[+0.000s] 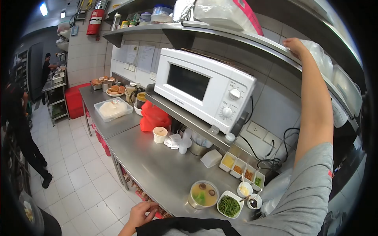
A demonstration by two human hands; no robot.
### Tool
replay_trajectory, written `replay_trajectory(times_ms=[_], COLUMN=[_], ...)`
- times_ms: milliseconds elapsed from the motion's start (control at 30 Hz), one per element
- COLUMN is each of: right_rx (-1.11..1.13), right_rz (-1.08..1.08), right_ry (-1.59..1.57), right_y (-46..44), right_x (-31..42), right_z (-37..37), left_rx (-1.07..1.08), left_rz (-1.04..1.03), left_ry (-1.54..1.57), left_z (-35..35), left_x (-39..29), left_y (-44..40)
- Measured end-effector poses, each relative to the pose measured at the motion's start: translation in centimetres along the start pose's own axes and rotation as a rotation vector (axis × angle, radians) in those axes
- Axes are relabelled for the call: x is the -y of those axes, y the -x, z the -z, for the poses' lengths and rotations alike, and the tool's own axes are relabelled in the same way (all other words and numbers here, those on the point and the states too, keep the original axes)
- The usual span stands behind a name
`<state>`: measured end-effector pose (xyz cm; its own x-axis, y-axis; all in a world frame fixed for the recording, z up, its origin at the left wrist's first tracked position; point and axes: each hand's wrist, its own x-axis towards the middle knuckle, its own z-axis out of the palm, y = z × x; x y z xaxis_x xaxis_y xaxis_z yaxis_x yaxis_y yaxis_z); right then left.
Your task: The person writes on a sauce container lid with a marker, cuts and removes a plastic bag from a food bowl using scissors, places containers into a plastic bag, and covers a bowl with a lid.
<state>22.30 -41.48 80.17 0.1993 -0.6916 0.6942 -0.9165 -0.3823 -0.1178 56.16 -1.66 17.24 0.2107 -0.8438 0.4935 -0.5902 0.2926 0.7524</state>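
My right hand (296,46) is raised to the front edge of the upper metal shelf (271,44), beside a stack of clear plastic containers (319,57). Its fingers are partly bent, and I see nothing held in them. Low in the view, my left hand (143,214) hangs by the steel counter's edge with loosely curled fingers and nothing in it. On the counter nearby stand a clear round bowl of yellowish soup with greens and mushrooms (203,194) and a white dish of chopped green beans (229,206).
A white microwave (204,88) sits on a raised shelf. Below are small seasoning tubs (238,170), a lidded tub (160,134) and a red plastic bag (154,116). Loose cables (271,159) hang at the wall. People (23,122) stand at left; a dark bin (45,220) is lower left.
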Motion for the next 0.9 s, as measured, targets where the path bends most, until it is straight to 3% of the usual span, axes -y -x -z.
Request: replay_trajectory(times_ms=[33, 167, 267, 467, 567, 767, 867, 900], right_rx=[0.064, 0.129, 0.102, 0.112, 0.087, -0.129, -0.318, -0.411], right_rz=[0.012, -0.186, -0.153, 0.149, 0.026, 0.017, 0.252, 0.349], right_ry=[0.11, 0.014, 0.003, -0.312, -0.413, -0.545, -0.531, -0.454], right_y=[-0.1, -1.1, -1.3, -1.3, 0.9, 2.0, 3.1, 4.5], right_x=[0.7, 1.8, 1.8, 0.5, 2.0, 2.1, 2.5, 3.3], right_z=[-0.2, -1.1, -1.3, -1.6, -0.9, -0.4, -0.8, -1.1], left_rx=[-0.012, -0.044, -0.04, -0.012, 0.042, 0.106, 0.113, 0.163], left_rz=[0.0, 0.007, 0.02, 0.049, 0.087, -0.01, 0.071, 0.083], left_ry=[0.01, 0.038, 0.019, 0.054, 0.084, 0.029, 0.275, 0.503], left_z=[0.2, 1.0, 1.2, 0.7, 0.9, 0.9, 1.4, 1.9], left_x=[0.6, 2.5, 3.8, 4.8, 3.5, 4.2, 4.3, 3.3], left_y=[-0.5, -2.1, -2.7, -4.1, -5.2, -5.5, -8.1, -9.8])
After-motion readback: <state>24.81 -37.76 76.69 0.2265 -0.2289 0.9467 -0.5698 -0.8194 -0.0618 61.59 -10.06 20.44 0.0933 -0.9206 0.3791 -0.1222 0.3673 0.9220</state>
